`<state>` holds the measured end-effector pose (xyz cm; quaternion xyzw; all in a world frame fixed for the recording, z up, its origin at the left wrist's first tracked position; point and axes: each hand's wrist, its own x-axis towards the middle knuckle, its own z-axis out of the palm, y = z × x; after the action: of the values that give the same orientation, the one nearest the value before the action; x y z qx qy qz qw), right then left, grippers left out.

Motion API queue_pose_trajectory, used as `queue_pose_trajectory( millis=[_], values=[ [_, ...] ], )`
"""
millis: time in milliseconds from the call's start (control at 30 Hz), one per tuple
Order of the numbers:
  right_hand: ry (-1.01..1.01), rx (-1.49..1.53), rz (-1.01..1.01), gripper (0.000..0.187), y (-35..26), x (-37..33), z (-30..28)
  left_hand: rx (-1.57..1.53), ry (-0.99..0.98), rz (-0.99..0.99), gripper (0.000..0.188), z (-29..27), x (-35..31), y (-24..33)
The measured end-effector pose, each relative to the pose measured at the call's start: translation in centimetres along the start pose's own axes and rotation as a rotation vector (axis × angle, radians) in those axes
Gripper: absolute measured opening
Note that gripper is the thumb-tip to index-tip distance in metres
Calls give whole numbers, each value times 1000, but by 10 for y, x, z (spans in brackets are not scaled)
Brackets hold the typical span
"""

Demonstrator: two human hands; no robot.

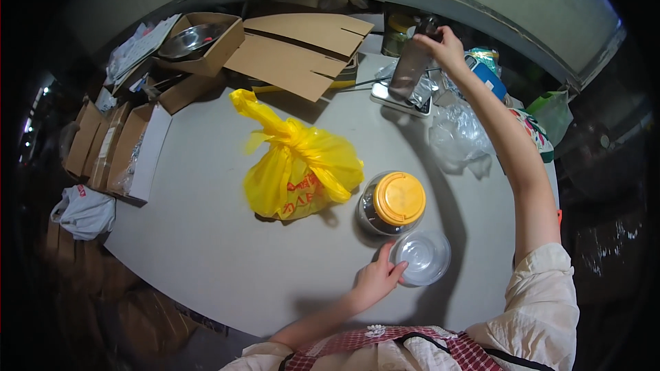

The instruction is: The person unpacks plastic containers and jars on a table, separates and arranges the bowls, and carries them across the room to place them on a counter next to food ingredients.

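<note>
At the table's near side my left hand (378,277) grips the rim of a round clear plastic bowl (430,259), thumb at the edge. Just behind the bowl stands a clear jar (375,211) with dark contents and an orange screw lid (401,198). My right arm reaches to the far right, where my right hand (445,47) is closed around the upper part of a dark translucent bottle (411,71). The bottle tilts over a small white scale-like device (400,99), and I cannot tell if they touch. A knotted yellow plastic bag (295,168) sits left of the jar.
Cardboard boxes (130,154) line the left edge, one with a metal bowl (191,41). Flat cardboard sheets (289,55) lie at the back. Crumpled clear plastic bags (459,134) and a blue package (487,77) crowd the right. A white bag (84,211) hangs near the left edge.
</note>
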<state>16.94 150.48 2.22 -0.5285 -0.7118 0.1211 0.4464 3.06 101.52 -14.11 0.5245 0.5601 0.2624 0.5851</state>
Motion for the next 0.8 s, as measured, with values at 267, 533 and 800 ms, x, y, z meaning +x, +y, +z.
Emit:
queue_pose_trajectory(
  millis=[267,533,800],
  values=[
    [-232,74,-33,71,-47,-60,77,42,24,11,66,-4,-5,-2],
    [-237,-9,-11,82,-49,-66,91,145,66,113,65,4,4,2],
    [-445,154,147,68,-20,-171,-14,196,187,157,58,8,12,-8]
  ],
)
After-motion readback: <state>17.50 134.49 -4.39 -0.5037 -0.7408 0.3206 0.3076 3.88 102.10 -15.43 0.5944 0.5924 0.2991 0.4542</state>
